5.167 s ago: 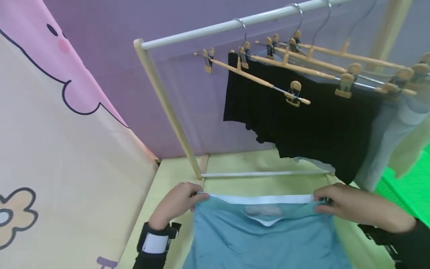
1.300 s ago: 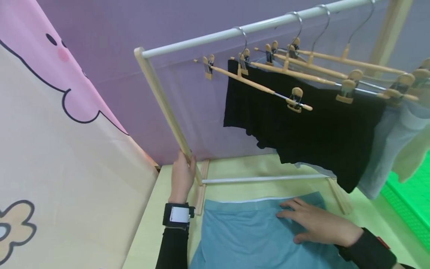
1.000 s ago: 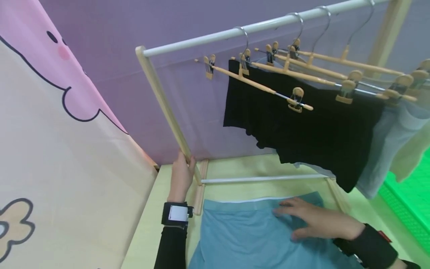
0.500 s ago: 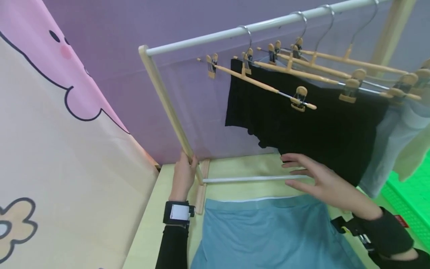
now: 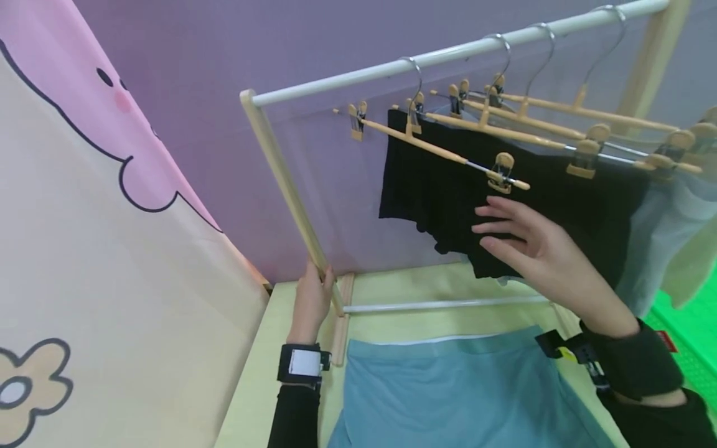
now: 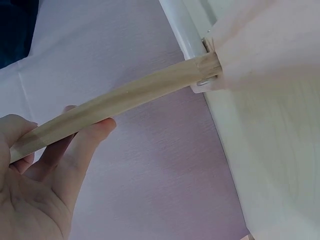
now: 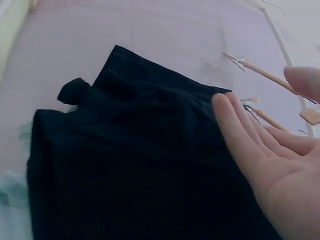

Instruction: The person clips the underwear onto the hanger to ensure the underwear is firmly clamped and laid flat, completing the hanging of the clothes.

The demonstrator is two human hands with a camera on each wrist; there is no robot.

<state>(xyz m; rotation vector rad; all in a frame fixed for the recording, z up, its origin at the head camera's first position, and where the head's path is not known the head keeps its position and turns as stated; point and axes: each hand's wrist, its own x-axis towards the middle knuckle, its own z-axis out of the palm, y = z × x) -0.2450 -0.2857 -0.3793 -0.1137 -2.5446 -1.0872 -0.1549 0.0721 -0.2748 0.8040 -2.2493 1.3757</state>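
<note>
My left hand (image 5: 313, 302) grips the wooden post (image 5: 285, 186) of a clothes rack near its foot; in the left wrist view, the fingers and thumb wrap round this post (image 6: 125, 97). My right hand (image 5: 540, 252) is raised with its fingers apart and loosely extended, holding nothing. Just above it hangs a wooden clip hanger (image 5: 437, 147) with no garment in its clips. Behind the hand are black shorts (image 5: 414, 180), also large in the right wrist view. A blue garment (image 5: 459, 389) lies flat on the table, waistband toward the rack.
The rack's white top rail (image 5: 358, 76) carries several hangers, with a grey garment (image 5: 666, 230) and a pale green one (image 5: 694, 261) at the right. A white lower bar (image 5: 442, 305) crosses near the table. A green basket (image 5: 691, 342) stands at the right edge.
Earlier both hands held the blue garment's waistband; it now lies on the table. My left hand moved to the post. My right hand left the garment and rose toward the nearest hanger.
</note>
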